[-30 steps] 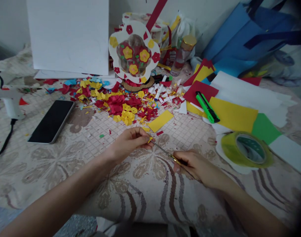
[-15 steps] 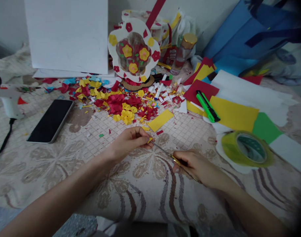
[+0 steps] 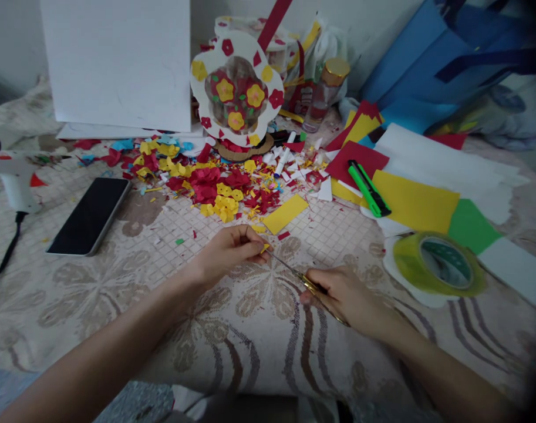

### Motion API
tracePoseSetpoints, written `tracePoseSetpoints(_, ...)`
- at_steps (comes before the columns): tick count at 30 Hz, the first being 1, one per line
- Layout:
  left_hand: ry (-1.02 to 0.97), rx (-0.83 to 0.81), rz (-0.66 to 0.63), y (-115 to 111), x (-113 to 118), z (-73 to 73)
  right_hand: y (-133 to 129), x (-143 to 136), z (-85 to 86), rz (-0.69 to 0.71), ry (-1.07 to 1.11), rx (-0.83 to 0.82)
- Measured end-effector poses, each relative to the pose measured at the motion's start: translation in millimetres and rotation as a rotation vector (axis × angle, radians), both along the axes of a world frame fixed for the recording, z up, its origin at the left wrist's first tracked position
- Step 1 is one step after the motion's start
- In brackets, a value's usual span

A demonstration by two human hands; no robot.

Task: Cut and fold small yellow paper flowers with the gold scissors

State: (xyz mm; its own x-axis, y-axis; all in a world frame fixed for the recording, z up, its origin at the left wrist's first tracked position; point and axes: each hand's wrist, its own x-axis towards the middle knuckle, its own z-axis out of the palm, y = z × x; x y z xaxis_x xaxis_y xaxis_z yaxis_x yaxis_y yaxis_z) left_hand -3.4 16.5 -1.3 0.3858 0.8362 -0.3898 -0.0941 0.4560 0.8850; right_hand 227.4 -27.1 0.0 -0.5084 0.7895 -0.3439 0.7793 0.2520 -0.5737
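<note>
Between the fingertips of my left hand [image 3: 236,248] a small yellow paper piece [image 3: 265,248] is pinched. My right hand [image 3: 338,294] is closed round the gold handles of the scissors [image 3: 310,284]. Their thin blades point left and up, and the tips touch or nearly touch the yellow piece. Just beyond my hands a yellow paper strip [image 3: 286,214] lies on the patterned cloth. Behind it is a heap of cut red and yellow paper flowers [image 3: 226,202].
A phone [image 3: 90,216] and a glue gun [image 3: 14,182] lie left. A flower-shaped decorated frame [image 3: 236,88] stands at the back, near a gold-capped bottle [image 3: 327,94]. At right are a green cutter [image 3: 368,188], coloured paper [image 3: 417,200] and a tape roll [image 3: 439,263].
My right hand and the scissors have shifted slightly left. The yellow piece sits at a slightly different angle in my left fingers. The whole view has moved a little.
</note>
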Motion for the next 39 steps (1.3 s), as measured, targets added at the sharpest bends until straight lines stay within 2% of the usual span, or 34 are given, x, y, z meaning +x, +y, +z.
tracePoseSetpoints(7, -0.036, 0.038, 0.08, 5, -7, -0.8, 3, 3, -4.6, -0.044, -0.087, 0.175)
tracePoseSetpoints(12, -0.055, 0.034, 0.068, 5, -7, -0.7, 15, 16, 1.7, -0.184, -0.403, 0.422)
tracePoseSetpoints(16, -0.051, 0.014, 0.046, 2, -4, 0.4, 22, 30, 2.9, -0.296, -0.592, 0.494)
tracePoseSetpoints(20, -0.064, 0.003, 0.021, -2, 0, 0.6, 25, 38, 3.8, -0.318, -0.49, 0.567)
tracePoseSetpoints(22, -0.09, 0.0, 0.01, -4, 2, -0.1, 24, 37, 6.5, -0.348, -0.341, 0.655)
tracePoseSetpoints(24, -0.114, -0.011, -0.001, -6, 4, -0.9, 23, 30, 10.9, -0.387, -0.118, 0.675)
tracePoseSetpoints(26, -0.13, -0.027, -0.006, -8, 6, -1.6, 20, 18, 15.8, -0.384, 0.156, 0.512)
tracePoseSetpoints(28, -0.141, -0.034, -0.011, -11, 7, -2.2, 17, 1, 19.9, -0.33, 0.391, 0.202)
tracePoseSetpoints(29, -0.147, -0.034, -0.015, -12, 8, -2.4, 16, -7, 21.3, -0.307, 0.486, 0.057)
tracePoseSetpoints(31, -0.157, -0.03, -0.029, -15, 8, -2.5, 14, -23, 22.4, -0.296, 0.614, -0.132)
tracePoseSetpoints(34, -0.159, -0.022, -0.051, -17, 9, -1.7, 14, -38, 19.7, -0.33, 0.732, -0.285)
tracePoseSetpoints(39, -0.169, -0.026, -0.056, -20, 10, 0.4, 12, -42, 6.9, -0.399, 0.872, -0.362)
